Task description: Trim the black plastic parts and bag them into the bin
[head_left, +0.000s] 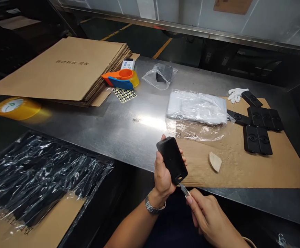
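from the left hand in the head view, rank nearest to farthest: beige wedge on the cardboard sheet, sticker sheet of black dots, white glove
1. Beige wedge, on the brown cardboard sheet, just right of the left hand.
2. Sticker sheet of black dots, on the steel table up-left, beside the flat carton stack.
3. White glove, at the far right edge of the cardboard.

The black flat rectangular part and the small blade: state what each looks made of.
The black flat rectangular part in the left hand looks like moulded plastic, matte with a soft sheen and rounded corners. The small blade held by the right hand looks like bare metal, grey and glinting; its handle is hidden.
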A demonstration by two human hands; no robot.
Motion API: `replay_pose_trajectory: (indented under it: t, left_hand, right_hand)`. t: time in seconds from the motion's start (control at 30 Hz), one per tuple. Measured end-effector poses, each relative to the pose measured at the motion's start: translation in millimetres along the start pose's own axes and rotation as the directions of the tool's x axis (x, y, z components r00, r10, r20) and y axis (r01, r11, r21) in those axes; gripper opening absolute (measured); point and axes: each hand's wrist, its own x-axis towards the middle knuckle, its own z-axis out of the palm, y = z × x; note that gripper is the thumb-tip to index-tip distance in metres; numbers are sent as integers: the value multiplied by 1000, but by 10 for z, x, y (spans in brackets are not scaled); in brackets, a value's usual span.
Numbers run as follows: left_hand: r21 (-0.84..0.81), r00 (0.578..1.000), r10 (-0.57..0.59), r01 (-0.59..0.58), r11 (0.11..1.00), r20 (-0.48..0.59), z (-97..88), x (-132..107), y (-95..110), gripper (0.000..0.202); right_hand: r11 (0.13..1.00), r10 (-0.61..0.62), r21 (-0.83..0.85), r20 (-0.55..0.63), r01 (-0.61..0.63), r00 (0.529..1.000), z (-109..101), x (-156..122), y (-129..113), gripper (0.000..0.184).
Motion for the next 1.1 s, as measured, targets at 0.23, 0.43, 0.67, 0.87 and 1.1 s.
replay_pose_trajectory:
  t: [0.23,0.43,0.67,0.87,1.1]
  left_hand:
    - [17,999,46,-46,999,-28,-2,-9,-18,54]
    - [-29,992,21,-24,999,-128,15,20,15,52]
    - [-72,985,-40,28,997,-168,20,57,45,48]
    - [-77,989,-36,25,997,-141,21,28,40,47]
    - [-52,990,-25,18,999,-136,19,12,45,47]
  right_hand:
    - [993,15,116,31,-19,999,32,-1,-11,35]
    - [986,-40,164,-22,43,999,-26,-39,41,30]
    - [815,-420,-562,-408,140,811,-100,-60,174,33]
    - [537,-551,-844,-351,0,757,-112,-56,163,35]
    - [483,-569,-876,-317,-5,759,-138,-71,125,35]
